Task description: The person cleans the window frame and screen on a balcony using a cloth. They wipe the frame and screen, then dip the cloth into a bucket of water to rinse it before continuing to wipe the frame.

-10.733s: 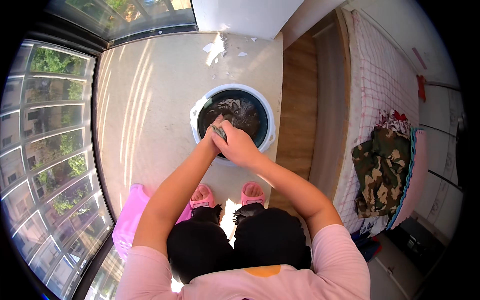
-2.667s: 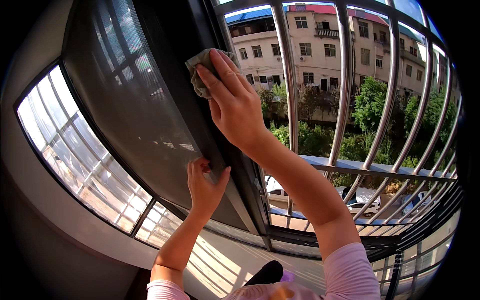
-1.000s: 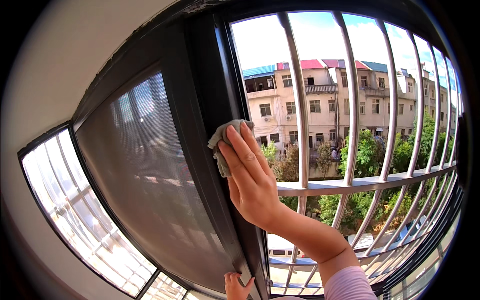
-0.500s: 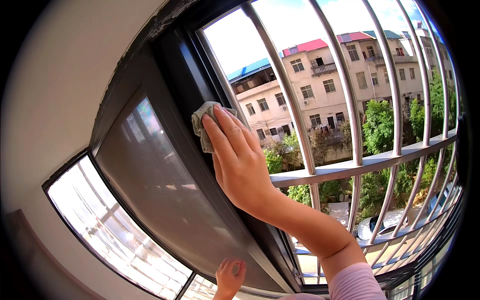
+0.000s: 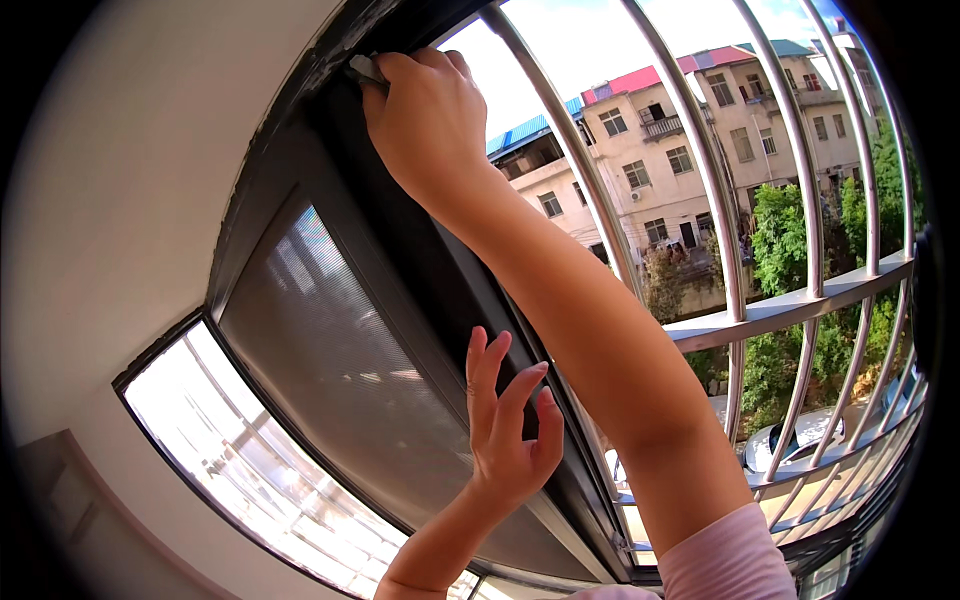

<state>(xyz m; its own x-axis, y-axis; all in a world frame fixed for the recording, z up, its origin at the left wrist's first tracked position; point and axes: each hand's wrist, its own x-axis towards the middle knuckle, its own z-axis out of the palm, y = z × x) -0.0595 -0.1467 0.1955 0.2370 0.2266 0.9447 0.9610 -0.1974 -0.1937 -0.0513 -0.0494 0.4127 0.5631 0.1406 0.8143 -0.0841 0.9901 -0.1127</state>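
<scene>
High on the dark window frame, near its top corner, my right hand is closed on a grey-green cloth. Only a small edge of the cloth shows past the thumb side; the fingers hide the rest. The right forearm, in a pale pink sleeve, reaches up across the window opening. Lower down, my left hand is raised in front of the frame, fingers apart and partly curled, holding nothing. Whether its fingertips touch the frame, I cannot tell. Beside the frame on the left is a dark mesh screen panel.
Metal security bars with a crossbar stand outside the opening on the right. Beyond them are a beige building, trees and a white car. A bright second window lies lower left, below a pale wall.
My right hand has moved up the frame to its top corner with the cloth. My left hand has risen from the lower edge to the middle of the frame, its fingers now spread.
</scene>
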